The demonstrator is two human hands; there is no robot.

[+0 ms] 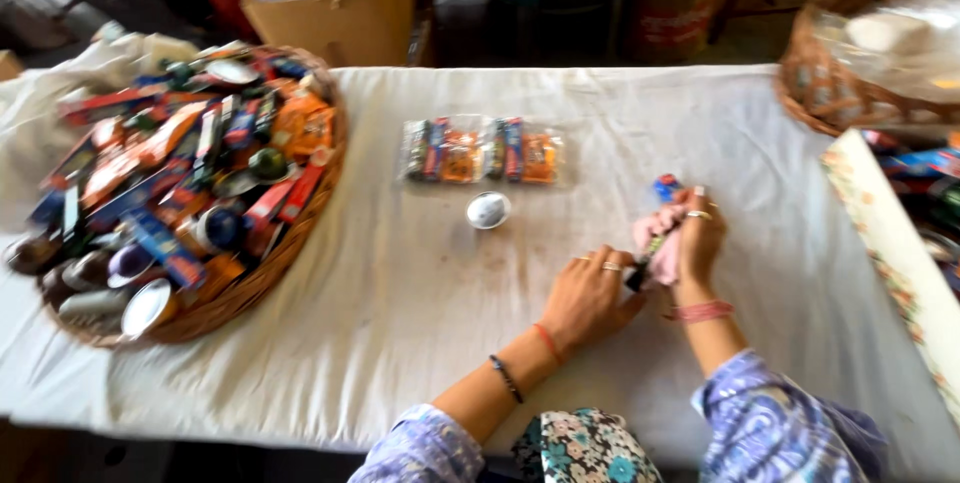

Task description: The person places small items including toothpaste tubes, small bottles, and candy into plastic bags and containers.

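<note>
Tube runs near-upright, blue end away, between both hands.

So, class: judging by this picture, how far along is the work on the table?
Done: two clear filled packets lie on the white tablecloth. In hand: the right hand wraps a pink cloth around a slim tube; the left hand steadies its end. Left: the round wicker basket remains heaped with small items.

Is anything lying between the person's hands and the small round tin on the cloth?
Nothing visible does. The left hand and right hand hold a pink cloth around a slim item; between them and the round tin there is only bare tablecloth. The clear packet lies beyond the tin.
</note>
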